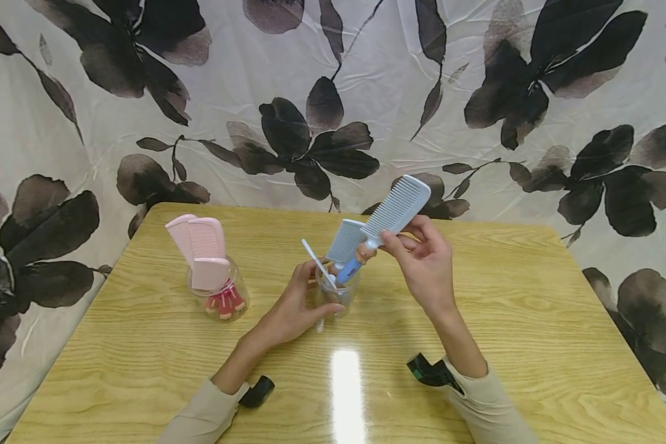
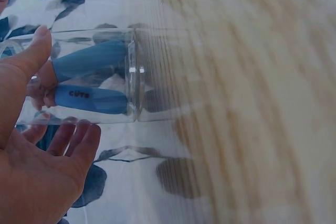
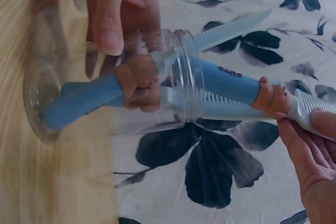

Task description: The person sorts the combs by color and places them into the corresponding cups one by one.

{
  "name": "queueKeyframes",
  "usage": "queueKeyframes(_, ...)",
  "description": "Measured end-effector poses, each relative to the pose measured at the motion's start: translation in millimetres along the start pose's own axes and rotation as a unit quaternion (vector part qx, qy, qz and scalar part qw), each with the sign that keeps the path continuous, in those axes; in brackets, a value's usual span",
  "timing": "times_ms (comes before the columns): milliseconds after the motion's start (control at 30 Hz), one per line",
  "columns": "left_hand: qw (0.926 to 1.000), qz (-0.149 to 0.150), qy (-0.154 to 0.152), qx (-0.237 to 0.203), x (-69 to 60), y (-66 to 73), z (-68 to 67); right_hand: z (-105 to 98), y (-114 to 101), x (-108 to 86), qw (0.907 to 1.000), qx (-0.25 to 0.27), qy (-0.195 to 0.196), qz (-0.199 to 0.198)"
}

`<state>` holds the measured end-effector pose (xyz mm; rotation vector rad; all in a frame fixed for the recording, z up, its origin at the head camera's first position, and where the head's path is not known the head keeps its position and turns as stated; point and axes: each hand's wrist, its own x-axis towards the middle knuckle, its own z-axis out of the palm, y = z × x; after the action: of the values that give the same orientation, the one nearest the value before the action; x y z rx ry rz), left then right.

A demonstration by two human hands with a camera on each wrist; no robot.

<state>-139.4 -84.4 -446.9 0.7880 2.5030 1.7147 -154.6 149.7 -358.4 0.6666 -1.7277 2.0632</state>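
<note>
My left hand (image 1: 294, 313) grips a clear jar (image 1: 346, 303) around its side, thumb in front. Two light-blue combs stand in it, one leaning right-back (image 1: 344, 242) and one edge-on (image 1: 314, 258); their blue handles (image 2: 90, 99) show through the wall in the left wrist view. With thumb and fingers my right hand (image 1: 428, 268) pinches a third light-blue comb (image 1: 398, 211) at the base of its teeth, tilted with the teeth upward. Its blue handle (image 3: 223, 81) reaches into the jar's mouth, below a brown figure-shaped collar (image 3: 274, 99).
Left of the hands stands another clear jar (image 1: 243, 299) holding several pink combs (image 1: 207, 238) with red handles (image 1: 226, 303). The wooden table (image 1: 533, 308) meets a floral cloth (image 1: 399, 123) behind. A dark camera sits at each wrist.
</note>
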Motion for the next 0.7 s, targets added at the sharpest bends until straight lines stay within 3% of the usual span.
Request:
queueKeyframes(333, 1.0000, -0.001, -0.004, 0.006, -0.1, 0.1, -0.8, 7.3, 3.7, 0.2, 0.9972, -0.060, -0.043, 0.015)
queueKeyframes(700, 0.9997, -0.024, -0.006, -0.005, -0.6, 4.3, -2.6, 16.7, 8.4, -3.1, 0.9922, -0.109, -0.037, -0.046)
